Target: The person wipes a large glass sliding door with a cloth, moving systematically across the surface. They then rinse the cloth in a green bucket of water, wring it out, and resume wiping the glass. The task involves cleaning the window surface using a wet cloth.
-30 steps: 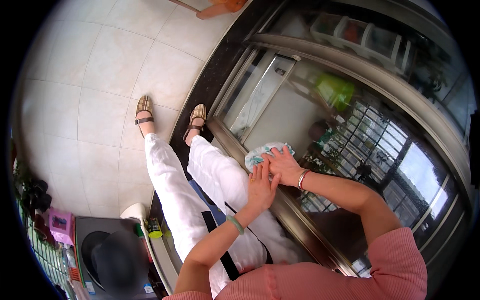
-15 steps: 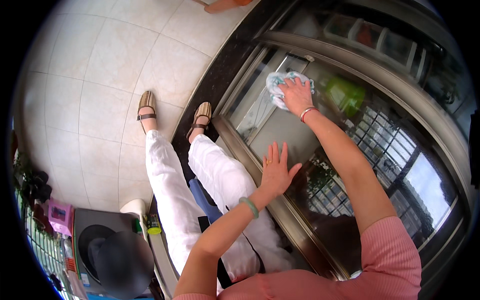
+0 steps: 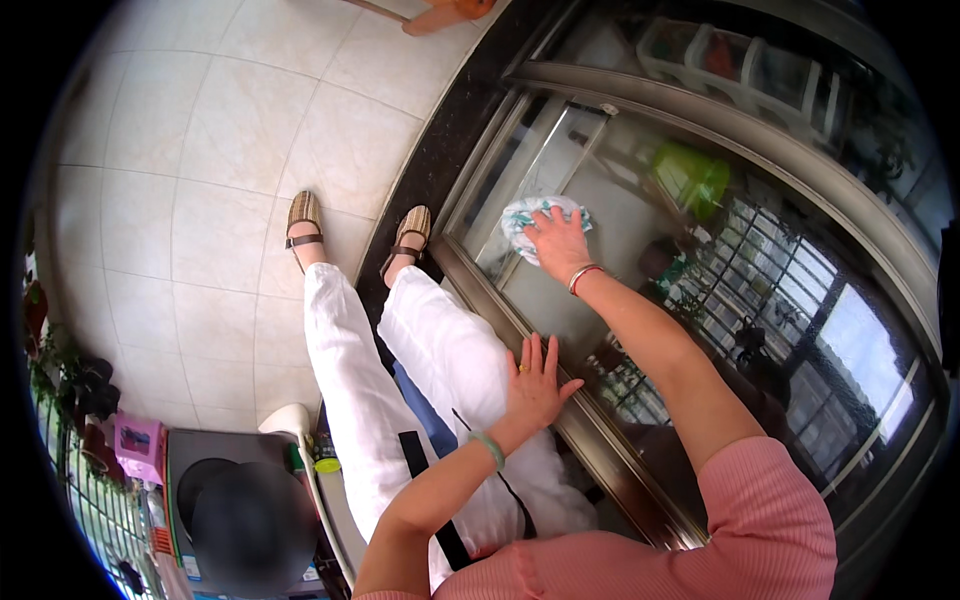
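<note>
My right hand (image 3: 558, 240) presses a crumpled white cloth with green print (image 3: 520, 217) flat against the glass pane (image 3: 610, 290) of a sliding door. Its fingers are bent over the cloth, and a red and silver bracelet circles the wrist. Lower and to the left, my left hand (image 3: 537, 385) is open with its fingers spread, at the metal door frame (image 3: 590, 440). Nothing is in it. A ring shows on one finger and a green bangle on that wrist.
Light floor tiles (image 3: 240, 140) lie to the left, bordered by a dark stone sill (image 3: 425, 150). A green container (image 3: 690, 178) shows through the glass, among window reflections. At lower left are a pink box (image 3: 140, 447) and a dark round object (image 3: 252, 525). An orange object (image 3: 448, 14) is at the top.
My right hand has slid the cloth down and left across the glass. My left hand has dropped from over the glass to the door frame.
</note>
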Demonstrator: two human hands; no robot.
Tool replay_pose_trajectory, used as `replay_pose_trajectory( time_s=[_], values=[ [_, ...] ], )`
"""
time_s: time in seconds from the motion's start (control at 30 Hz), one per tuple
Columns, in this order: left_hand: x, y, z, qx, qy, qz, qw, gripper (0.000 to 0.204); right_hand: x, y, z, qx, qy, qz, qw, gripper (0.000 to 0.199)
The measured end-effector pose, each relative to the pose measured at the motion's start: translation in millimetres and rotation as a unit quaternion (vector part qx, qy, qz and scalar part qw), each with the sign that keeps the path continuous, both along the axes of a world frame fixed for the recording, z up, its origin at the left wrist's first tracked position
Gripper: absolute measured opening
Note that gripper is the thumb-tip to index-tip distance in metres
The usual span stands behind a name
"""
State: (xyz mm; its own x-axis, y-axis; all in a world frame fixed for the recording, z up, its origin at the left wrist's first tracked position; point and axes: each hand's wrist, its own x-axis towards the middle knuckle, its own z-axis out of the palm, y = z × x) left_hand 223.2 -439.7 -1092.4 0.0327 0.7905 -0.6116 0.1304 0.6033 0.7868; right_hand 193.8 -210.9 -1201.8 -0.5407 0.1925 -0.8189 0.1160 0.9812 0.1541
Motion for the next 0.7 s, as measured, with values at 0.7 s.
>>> replay_pose_trajectory(
  time_s=[0.7],
  values=[
    [-17.2,-8.7,0.5,-0.004,0.009,-0.045,0.999,0.081,27.8,-50.3,9.4,-0.047,-0.024,0.003,0.999,0.025]
  ],
)
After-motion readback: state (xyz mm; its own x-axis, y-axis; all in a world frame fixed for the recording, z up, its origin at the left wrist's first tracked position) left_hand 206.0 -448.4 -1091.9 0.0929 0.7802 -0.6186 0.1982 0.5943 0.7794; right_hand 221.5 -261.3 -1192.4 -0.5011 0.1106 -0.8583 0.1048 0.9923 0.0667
